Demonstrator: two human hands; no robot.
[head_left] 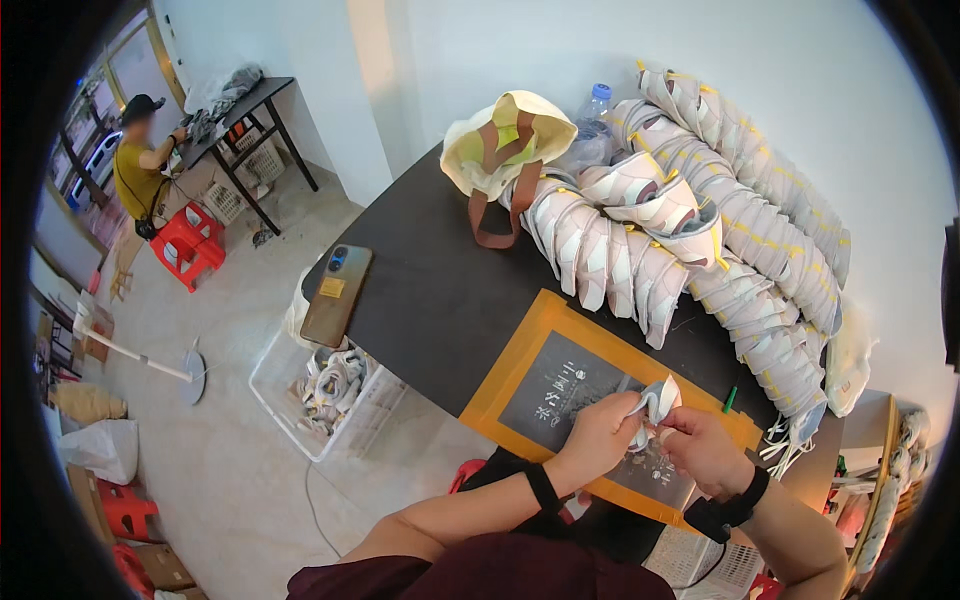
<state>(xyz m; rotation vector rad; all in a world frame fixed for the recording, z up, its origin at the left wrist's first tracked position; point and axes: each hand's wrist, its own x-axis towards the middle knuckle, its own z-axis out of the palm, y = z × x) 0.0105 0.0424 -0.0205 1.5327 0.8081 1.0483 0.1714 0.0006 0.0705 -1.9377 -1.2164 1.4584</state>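
A small white and grey shoe upper (658, 398) is held up between my two hands, above a dark mat (560, 370) edged with orange tape. My left hand (600, 437) grips its left side with curled fingers. On its right side my right hand (703, 450) pinches the lower part between thumb and fingers. Much of the upper is hidden by my hands. Just beyond my right hand lies a green pen (730, 399). Long rows of nested shoe uppers (590, 240) fill the far right of the table, with several loose ones (660, 205) on top.
A cream bag (500, 140) with brown handles and a water bottle (597, 115) stand at the back. On the left table edge lies a phone (338, 295). A white crate (300, 400) of shoe pieces stands below. Further off, another person (145, 175) sits on a red stool (190, 245).
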